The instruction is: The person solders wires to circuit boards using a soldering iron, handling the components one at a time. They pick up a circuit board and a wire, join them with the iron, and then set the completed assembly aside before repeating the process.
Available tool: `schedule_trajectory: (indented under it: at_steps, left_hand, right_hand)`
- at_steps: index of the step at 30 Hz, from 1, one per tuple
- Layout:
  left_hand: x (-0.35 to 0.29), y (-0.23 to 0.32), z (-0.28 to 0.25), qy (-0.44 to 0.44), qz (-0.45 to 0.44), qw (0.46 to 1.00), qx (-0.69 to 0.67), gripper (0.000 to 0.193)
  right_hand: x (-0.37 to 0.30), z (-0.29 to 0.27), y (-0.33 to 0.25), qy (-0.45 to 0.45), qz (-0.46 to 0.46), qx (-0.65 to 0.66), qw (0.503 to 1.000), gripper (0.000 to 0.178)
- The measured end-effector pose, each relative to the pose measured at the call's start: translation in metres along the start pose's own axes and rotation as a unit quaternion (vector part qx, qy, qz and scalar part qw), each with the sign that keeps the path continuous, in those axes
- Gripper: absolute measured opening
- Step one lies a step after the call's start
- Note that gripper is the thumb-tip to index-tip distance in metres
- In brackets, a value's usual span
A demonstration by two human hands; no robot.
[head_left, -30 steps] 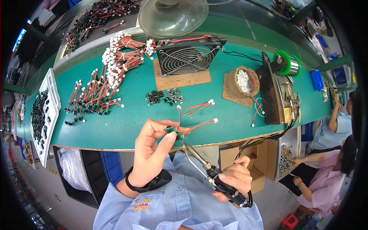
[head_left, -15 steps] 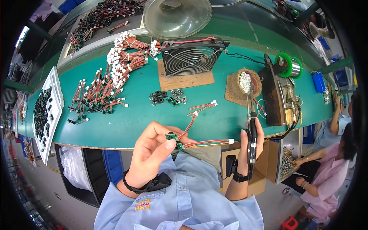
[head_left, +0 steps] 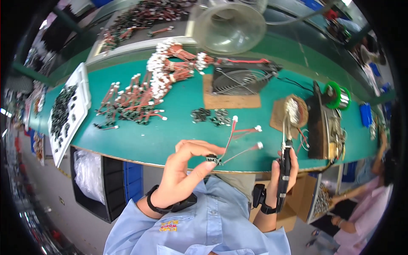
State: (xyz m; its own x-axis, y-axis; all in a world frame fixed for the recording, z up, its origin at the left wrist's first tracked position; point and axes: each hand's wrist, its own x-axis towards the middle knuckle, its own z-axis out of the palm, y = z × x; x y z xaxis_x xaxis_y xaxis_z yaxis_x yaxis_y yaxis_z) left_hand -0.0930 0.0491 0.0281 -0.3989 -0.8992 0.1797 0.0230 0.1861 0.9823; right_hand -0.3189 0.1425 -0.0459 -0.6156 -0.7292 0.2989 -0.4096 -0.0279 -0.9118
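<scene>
My left hand (head_left: 183, 172) pinches a small green circuit board (head_left: 213, 160) between thumb and fingers, above the bench's near edge. Thin red and white wires (head_left: 230, 140) with white plugs lead away from it. My right hand (head_left: 290, 168) is wrapped round the black handle of a soldering iron (head_left: 284, 178). The iron points away from me, its metal tip end at a round brown pot (head_left: 302, 111) with whitish bits in it. Motion blur hides whether the tip touches them. Two small heaps of black and green parts (head_left: 222, 118) lie beyond my left hand.
A fan (head_left: 242, 81) stands on a wooden board, with a clear funnel hood (head_left: 229, 27) behind. Bundled wires (head_left: 159, 70) and wired boards (head_left: 134, 104) lie left, beside a white parts tray (head_left: 85, 91). Right stand a solder spool (head_left: 343, 97) and a dark metal stand (head_left: 318, 127).
The whole view has shifted, so the bench items sit further right and lower. The board in my left hand has turned, and its wires point more upward. Both hands keep their hold.
</scene>
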Motion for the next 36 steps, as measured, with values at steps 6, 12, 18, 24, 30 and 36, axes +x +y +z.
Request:
schedule_trajectory:
  at_steps: [6, 12, 18, 24, 30, 36]
  left_hand:
    - [0.006, -0.009, -0.071, 0.268, -0.048, 0.96, 0.061, 0.014]
    - [0.019, -0.038, -0.17, 0.271, -0.07, 0.943, 0.183, 0.018]
    - [0.026, -0.025, -0.184, 0.267, -0.076, 0.897, 0.343, 0.03]
    - [0.08, 0.008, -0.165, 0.067, -0.04, 0.799, 0.596, 0.079]
    - [0.139, 0.019, -0.111, -0.202, -0.296, 0.754, 0.551, 0.11]
    - [0.136, 0.011, -0.127, -0.298, -0.271, 0.726, 0.557, 0.095]
  right_hand:
    - [0.001, 0.01, 0.012, -0.003, -0.081, 0.014, 0.997, 0.047]
    - [0.003, 0.013, 0.015, -0.025, -0.129, -0.013, 0.991, 0.046]
    - [0.002, 0.011, 0.021, -0.028, -0.127, -0.013, 0.991, 0.046]
    - [0.007, 0.008, 0.02, -0.032, -0.133, 0.02, 0.99, 0.045]
    - [0.008, -0.002, 0.003, -0.015, -0.125, -0.056, 0.99, 0.032]
    - [0.012, 0.009, 0.004, 0.003, -0.154, 0.078, 0.985, 0.044]
